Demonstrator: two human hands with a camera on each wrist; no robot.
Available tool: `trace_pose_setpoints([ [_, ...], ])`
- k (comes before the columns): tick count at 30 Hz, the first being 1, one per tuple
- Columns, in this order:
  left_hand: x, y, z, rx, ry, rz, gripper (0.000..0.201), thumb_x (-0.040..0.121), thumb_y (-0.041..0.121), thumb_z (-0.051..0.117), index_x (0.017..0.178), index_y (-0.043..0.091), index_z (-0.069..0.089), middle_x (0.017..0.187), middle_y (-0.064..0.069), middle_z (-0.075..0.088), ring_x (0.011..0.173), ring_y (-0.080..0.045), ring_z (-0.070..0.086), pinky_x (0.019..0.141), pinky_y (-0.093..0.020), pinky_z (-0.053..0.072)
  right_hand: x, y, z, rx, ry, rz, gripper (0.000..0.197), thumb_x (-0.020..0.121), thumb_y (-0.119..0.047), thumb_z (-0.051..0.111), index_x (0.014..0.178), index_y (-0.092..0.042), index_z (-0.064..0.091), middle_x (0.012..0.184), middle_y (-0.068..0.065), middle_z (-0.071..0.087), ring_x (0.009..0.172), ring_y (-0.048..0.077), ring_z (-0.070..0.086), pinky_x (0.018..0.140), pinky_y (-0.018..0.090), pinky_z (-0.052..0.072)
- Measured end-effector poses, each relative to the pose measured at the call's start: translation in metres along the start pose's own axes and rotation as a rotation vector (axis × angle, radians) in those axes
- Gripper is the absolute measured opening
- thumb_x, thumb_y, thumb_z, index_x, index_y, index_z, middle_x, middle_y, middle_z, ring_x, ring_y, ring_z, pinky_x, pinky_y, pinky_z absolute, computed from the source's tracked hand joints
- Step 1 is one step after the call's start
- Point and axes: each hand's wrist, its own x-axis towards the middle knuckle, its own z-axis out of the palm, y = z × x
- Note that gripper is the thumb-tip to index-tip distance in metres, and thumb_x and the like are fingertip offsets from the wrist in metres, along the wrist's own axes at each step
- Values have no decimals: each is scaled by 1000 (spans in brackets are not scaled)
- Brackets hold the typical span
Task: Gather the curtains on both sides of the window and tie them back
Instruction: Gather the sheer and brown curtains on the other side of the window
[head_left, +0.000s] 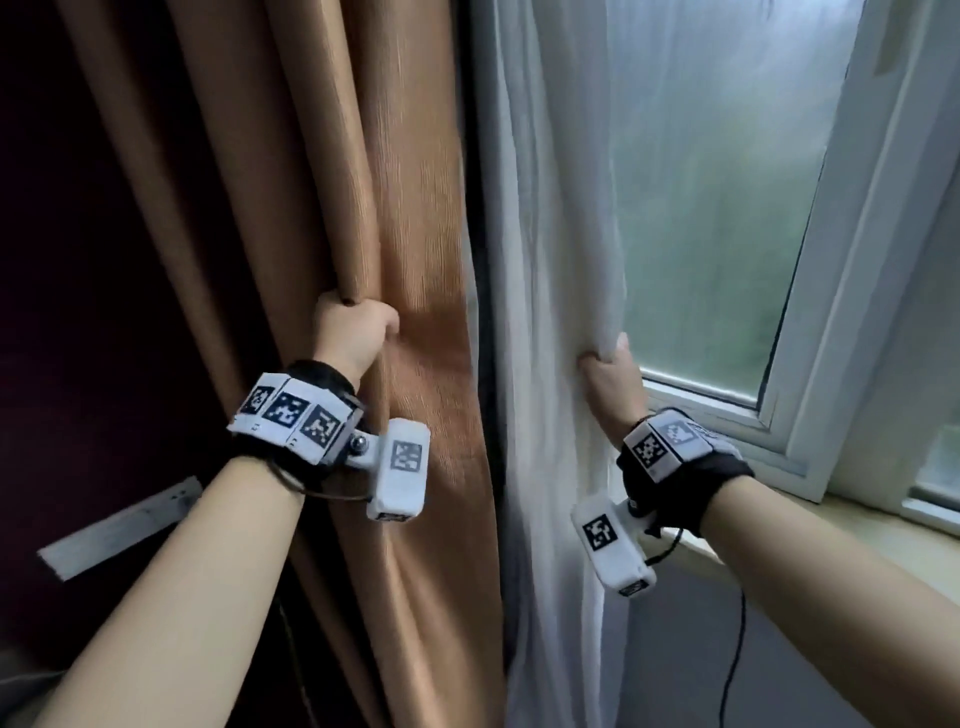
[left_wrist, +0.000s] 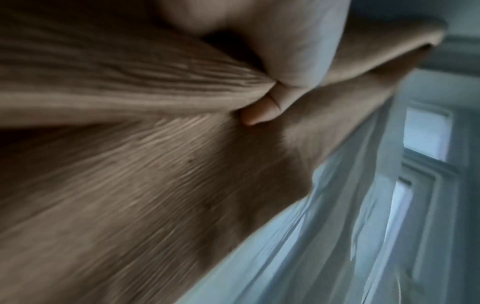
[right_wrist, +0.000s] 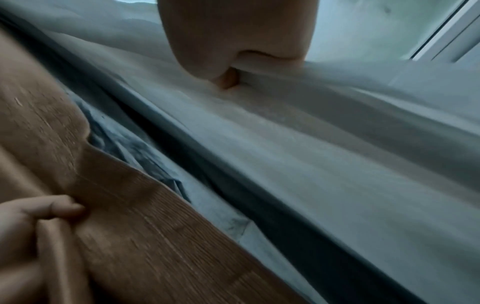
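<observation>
A heavy brown curtain (head_left: 322, 156) hangs left of centre in the head view. My left hand (head_left: 353, 325) grips one of its folds, thumb pressed into the cloth. Up close, the brown curtain (left_wrist: 130, 164) bunches under my left hand (left_wrist: 275, 90). A white sheer curtain (head_left: 550, 208) hangs beside it, in front of the window (head_left: 727, 182). My right hand (head_left: 610, 374) grips the sheer's right edge with the fingers wrapped behind it. In the right wrist view the sheer curtain (right_wrist: 311, 144) runs under my right hand (right_wrist: 233, 61), and my left hand (right_wrist: 39, 211) holds the brown curtain (right_wrist: 130, 226).
A white window frame (head_left: 841, 291) and a pale sill (head_left: 857, 525) lie at the right. A dark wall (head_left: 78, 312) stands at the left with a white strip (head_left: 119, 527) on it. A thin black cable (head_left: 737, 639) hangs below my right wrist.
</observation>
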Motion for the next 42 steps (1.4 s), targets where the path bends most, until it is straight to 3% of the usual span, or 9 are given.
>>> trace_pose_setpoints([
  [5, -15, -1, -12, -119, -49, -91, 25, 67, -10, 53, 50, 7, 47, 31, 7, 43, 44, -16, 47, 52, -22, 39, -9, -4, 3, -179, 32, -229, 73, 74, -26, 67, 133, -6, 29, 126, 12, 34, 117, 24, 35, 102, 35, 31],
  [9, -31, 2, -9, -127, -54, -70, 27, 67, -9, 57, 48, 8, 51, 37, 6, 48, 52, -18, 47, 57, -27, 40, -35, -28, 11, -291, 67, -649, 69, 72, -45, 59, 129, -12, 39, 122, 9, 44, 114, 25, 41, 97, 40, 33],
  [12, -35, 4, -8, -121, -80, -61, 21, 69, -7, 60, 57, 8, 54, 56, -3, 52, 58, -19, 51, 62, -28, 44, -48, -41, 24, -396, -367, -491, 27, 79, -40, 66, 94, -20, 57, 95, -2, 59, 95, 18, 50, 82, 29, 41],
  [15, -27, 2, -15, 22, 51, 30, 24, 73, 0, 64, 71, 17, 47, 72, -3, 51, 75, -25, 55, 66, -25, 42, -42, -41, 25, -221, -480, -310, 18, 81, -18, 68, 73, -19, 52, 77, -3, 59, 73, 11, 54, 64, 19, 42],
  [20, -25, -14, -30, 451, 515, 549, 83, 59, 18, 75, 128, 0, 34, 129, -24, 37, 120, -35, 38, 100, -35, 29, -52, -23, 22, -210, -545, -295, 10, 84, -12, 62, 90, -5, 64, 87, 8, 69, 80, 21, 65, 70, 32, 55],
  [26, -52, -8, 1, 849, 447, 1169, 40, 66, 41, 62, 99, 20, 56, 119, -3, 43, 105, -22, 36, 87, -39, 28, -74, 10, 39, -420, -531, -635, 27, 81, -29, 49, 75, -9, 67, 87, 12, 57, 85, 32, 50, 74, 39, 44],
  [33, -69, 1, 31, 586, -81, 280, 91, 72, 47, 71, 134, 5, 21, 139, -15, 35, 120, -35, 47, 97, -42, 40, -74, 29, 37, -306, -621, -578, 19, 85, -15, 54, 95, -4, 67, 110, 15, 47, 101, 29, 50, 88, 36, 45],
  [38, -45, -1, 40, 538, -34, 171, 55, 81, 34, 67, 115, -5, 49, 122, -23, 57, 112, -37, 55, 88, -36, 44, -67, 24, 25, -299, -595, -580, 22, 83, 5, 54, 104, 4, 61, 117, 16, 47, 102, 25, 53, 86, 17, 39],
  [42, -34, -7, 37, 437, 7, 115, 44, 84, 29, 65, 106, -8, 59, 113, -23, 63, 106, -36, 59, 83, -34, 46, -46, 8, 5, -247, -125, -552, 32, 80, -2, 58, 111, -8, 56, 112, 9, 47, 90, 14, 50, 80, 26, 46],
])
